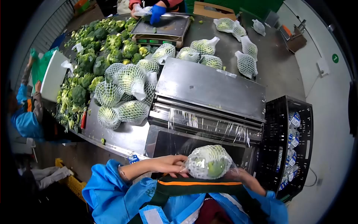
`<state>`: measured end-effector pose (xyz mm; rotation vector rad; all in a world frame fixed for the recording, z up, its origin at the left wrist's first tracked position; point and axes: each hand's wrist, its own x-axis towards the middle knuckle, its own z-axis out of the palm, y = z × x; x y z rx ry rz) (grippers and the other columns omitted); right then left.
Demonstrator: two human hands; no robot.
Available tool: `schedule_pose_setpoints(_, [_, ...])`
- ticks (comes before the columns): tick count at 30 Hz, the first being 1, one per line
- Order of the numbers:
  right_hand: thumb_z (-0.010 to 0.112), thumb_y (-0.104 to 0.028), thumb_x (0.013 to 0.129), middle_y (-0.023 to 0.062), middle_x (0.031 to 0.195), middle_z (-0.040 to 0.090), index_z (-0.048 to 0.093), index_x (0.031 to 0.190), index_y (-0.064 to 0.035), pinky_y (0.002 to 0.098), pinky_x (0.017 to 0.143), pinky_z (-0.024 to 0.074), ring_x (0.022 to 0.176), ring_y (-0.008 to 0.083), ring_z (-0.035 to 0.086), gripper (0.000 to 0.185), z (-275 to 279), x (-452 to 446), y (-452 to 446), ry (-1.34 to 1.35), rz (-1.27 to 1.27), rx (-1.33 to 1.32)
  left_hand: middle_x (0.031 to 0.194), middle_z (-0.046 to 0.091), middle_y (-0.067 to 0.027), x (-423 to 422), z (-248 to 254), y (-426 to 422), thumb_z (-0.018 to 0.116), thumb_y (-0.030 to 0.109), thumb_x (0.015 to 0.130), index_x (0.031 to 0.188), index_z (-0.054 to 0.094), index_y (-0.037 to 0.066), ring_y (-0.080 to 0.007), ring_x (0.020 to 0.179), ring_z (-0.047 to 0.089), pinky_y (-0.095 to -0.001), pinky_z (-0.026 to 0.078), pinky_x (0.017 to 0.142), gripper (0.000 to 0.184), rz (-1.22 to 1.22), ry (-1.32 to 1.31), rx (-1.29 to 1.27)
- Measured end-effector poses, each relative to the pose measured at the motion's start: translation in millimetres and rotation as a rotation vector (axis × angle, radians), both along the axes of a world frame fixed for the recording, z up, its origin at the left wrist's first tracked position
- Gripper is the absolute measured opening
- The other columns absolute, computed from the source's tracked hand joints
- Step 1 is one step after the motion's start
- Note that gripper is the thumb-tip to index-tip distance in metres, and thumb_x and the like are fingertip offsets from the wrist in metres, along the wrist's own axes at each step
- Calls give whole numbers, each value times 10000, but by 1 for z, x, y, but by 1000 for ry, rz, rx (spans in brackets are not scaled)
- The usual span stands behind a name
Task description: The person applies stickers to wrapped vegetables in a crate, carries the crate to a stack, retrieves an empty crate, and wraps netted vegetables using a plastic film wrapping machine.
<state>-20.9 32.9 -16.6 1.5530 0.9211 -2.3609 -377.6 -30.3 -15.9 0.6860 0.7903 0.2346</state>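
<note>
Netted head [209,163] under glossy clear film at lower center of the frame, close to the torso and in front of a metal film dispenser [209,89]. Left hand [172,165] with grip narrow against the left side; right hand [240,175] at the lower right side, fingers blurred beneath film, closure of that grip impossible to tell. Judged from the layout, wrapping of this piece well along, with no label visible on it. Finished by look: labeled packs [292,138] stacked in a black crate [276,114] at right of the frame. Left to do, apparently: netted heads [130,80] without labels in view, piled on the counter [274,71] from center to upper right, plus loose broccoli [79,94] at upper left. Beyond, at top center, a co-worker's blue-gloved hand [158,13] above a scale [162,26].
</note>
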Motion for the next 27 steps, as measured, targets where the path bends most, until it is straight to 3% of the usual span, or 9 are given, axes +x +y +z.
schedule_pose_setpoints(1, [623, -321, 797, 130, 1170, 557, 580, 1118, -43, 353, 941, 395, 1051, 258, 548, 426, 8, 5, -12, 136, -94, 17, 1263, 472, -155, -4, -3, -15, 552, 283, 860, 1391, 166, 43, -191, 1105, 523, -300, 464, 838, 700, 200, -137, -236])
schedule_pose_setpoints(4, [571, -197, 825, 138, 1078, 607, 604, 1041, -9, 360, 943, 396, 1031, 257, 563, 288, 7, 7, -38, 109, -56, 328, 1132, 574, -134, -7, -14, -53, 521, 276, 899, 1194, 518, 12, -183, 1159, 476, -285, 437, 879, 396, 187, -23, 271])
schedule_pose_setpoints(8, [412, -206, 936, 116, 756, 610, 549, 901, 13, 258, 577, 509, 619, 167, 606, 260, -24, -13, -48, -34, -597, 684, 767, 601, -74, 13, -19, -47, 407, 173, 944, 906, 558, 0, -93, 654, 597, -203, 469, 557, 233, 759, 337, 478])
schedule_pose_setpoints(14, [406, -299, 946, -71, 475, 313, 498, 792, -100, 154, 275, 187, 327, 12, 273, 268, -6, -6, -48, 452, -1170, -4, 508, 371, 46, 2, -38, -48, 445, 227, 934, 809, 505, 58, -24, 365, 310, -160, 219, 305, 218, 1410, 66, -157])
schedule_pose_setpoints(17, [404, -308, 948, -73, 466, 323, 486, 754, -125, 193, 299, 257, 326, 36, 273, 279, -68, 6, -103, 76, -1258, -95, 502, 375, 63, 1, -78, -112, 483, 243, 915, 774, 485, 82, -17, 339, 277, -160, 197, 269, 215, 1564, 114, -666])
schedule_pose_setpoints(21, [449, -300, 921, 31, 683, 552, 565, 877, -72, 252, 487, 412, 560, 123, 512, 259, -119, -53, -128, -389, -591, 360, 777, 608, -62, 66, -129, -128, 478, 173, 908, 1079, 524, 4, -119, 728, 585, -229, 475, 650, 245, 857, 431, -289])
schedule_pose_setpoints(22, [494, -280, 894, 95, 827, 617, 575, 947, -29, 338, 664, 474, 712, 219, 575, 269, -143, -62, -128, -128, -213, 940, 982, 559, -85, 75, -141, -130, 493, 135, 894, 1181, 444, -7, -139, 896, 536, -271, 438, 786, 324, 760, 459, -114])
schedule_pose_setpoints(24, [539, -278, 863, 138, 1063, 575, 520, 1078, -15, 367, 859, 425, 948, 263, 547, 340, -130, -71, -133, -12, -303, 378, 1140, 535, -143, 89, -148, -117, 497, 121, 865, 1187, 466, -18, -183, 1047, 499, -281, 360, 942, 352, 691, 403, 194])
schedule_pose_setpoints(27, [548, -263, 859, 141, 1152, 521, 468, 1157, -25, 362, 910, 389, 1034, 254, 503, 390, -104, -70, -137, 115, -262, 445, 1110, 558, -137, 79, -158, -119, 466, 122, 867, 1181, 480, -15, -179, 1021, 520, -292, 402, 896, 343, 807, -65, -60])
